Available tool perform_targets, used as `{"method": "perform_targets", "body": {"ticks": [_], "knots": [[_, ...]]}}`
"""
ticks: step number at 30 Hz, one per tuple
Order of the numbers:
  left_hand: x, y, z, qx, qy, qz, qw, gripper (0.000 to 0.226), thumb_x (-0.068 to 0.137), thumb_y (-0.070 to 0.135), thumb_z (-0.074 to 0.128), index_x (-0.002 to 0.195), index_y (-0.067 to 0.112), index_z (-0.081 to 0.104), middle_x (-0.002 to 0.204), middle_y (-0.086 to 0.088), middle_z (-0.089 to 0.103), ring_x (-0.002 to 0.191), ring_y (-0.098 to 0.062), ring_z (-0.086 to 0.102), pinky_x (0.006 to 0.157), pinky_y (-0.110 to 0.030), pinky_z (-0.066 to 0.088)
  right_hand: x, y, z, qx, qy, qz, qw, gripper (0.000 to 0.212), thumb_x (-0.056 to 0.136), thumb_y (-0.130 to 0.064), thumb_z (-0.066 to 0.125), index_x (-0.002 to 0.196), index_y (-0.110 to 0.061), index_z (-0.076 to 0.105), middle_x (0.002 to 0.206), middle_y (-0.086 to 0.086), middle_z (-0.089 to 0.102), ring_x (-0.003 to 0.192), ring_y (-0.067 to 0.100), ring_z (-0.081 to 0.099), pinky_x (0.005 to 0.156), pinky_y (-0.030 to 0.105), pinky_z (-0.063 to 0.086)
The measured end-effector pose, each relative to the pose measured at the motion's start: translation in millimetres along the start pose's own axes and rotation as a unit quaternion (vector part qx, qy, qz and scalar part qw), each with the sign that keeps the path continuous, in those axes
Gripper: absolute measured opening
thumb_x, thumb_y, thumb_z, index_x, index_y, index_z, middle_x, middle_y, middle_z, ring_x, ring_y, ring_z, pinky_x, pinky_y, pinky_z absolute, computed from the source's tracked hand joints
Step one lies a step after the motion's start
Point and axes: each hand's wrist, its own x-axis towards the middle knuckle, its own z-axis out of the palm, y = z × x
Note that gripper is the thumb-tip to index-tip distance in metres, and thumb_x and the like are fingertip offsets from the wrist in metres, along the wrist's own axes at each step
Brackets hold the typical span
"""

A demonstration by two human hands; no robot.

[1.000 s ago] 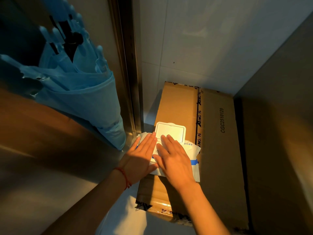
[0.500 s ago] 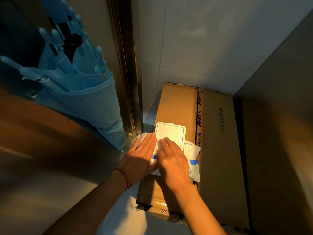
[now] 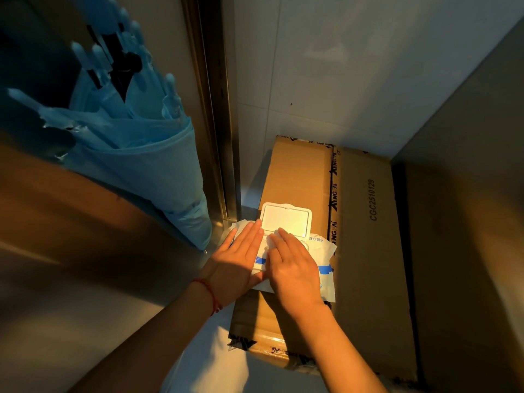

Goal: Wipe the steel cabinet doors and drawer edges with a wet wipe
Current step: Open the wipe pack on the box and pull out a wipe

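A white wet wipe pack with blue print lies on a cardboard box, its white flip lid standing open. My left hand lies flat on the pack's left side, fingers straight, a red string on the wrist. My right hand covers the middle of the pack, its straight fingertips touching a crumpled bit of wipe at the opening just below the lid. The thumb of my right hand is hidden. Steel surfaces rise at the left and at the right.
A folded blue umbrella hangs at the left, close to my left arm. A metal frame strip runs up beside a white tiled wall. The box fills the narrow gap between the steel sides.
My right hand has slid forward, its fingertips now at the opening under the lid. My left hand has stayed flat on the pack.
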Motion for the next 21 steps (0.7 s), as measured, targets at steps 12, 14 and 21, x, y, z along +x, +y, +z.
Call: {"method": "perform_targets", "body": {"ticks": [12,14,21], "knots": [[-2,0,-5,-0.017,-0.005,0.001,1.0,0.086,0.096,0.057,0.009,0.113,-0.009,0.061,0.118,-0.022,0.061,0.107,-0.033,0.061,0.082,-0.05,0.052,-12,35,2,-0.02,0.07,-0.057,0.996,0.052,0.04,-0.02,0.095,0.084,-0.004,0.074,0.101,0.014,0.071,0.097,0.029,0.068,0.083,0.038,0.052],[-2,1,-6,-0.021,-0.004,-0.001,1.0,0.086,0.095,0.057,0.009,0.112,-0.009,0.062,0.117,-0.022,0.061,0.106,-0.034,0.061,0.082,-0.05,0.053,-14,38,1,-0.03,0.074,-0.072,0.994,0.05,0.042,-0.02,0.095,0.084,-0.005,0.074,0.105,0.015,0.07,0.101,0.029,0.066,0.085,0.039,0.051],[-3,1,-8,-0.014,-0.008,0.01,1.0,0.085,0.096,0.056,0.01,0.111,-0.01,0.062,0.117,-0.023,0.061,0.106,-0.034,0.061,0.082,-0.05,0.053,-18,47,-5,-0.061,0.051,-0.124,0.989,0.057,0.038,-0.026,0.095,0.089,-0.008,0.076,0.109,0.012,0.069,0.104,0.027,0.065,0.087,0.039,0.05]]}}
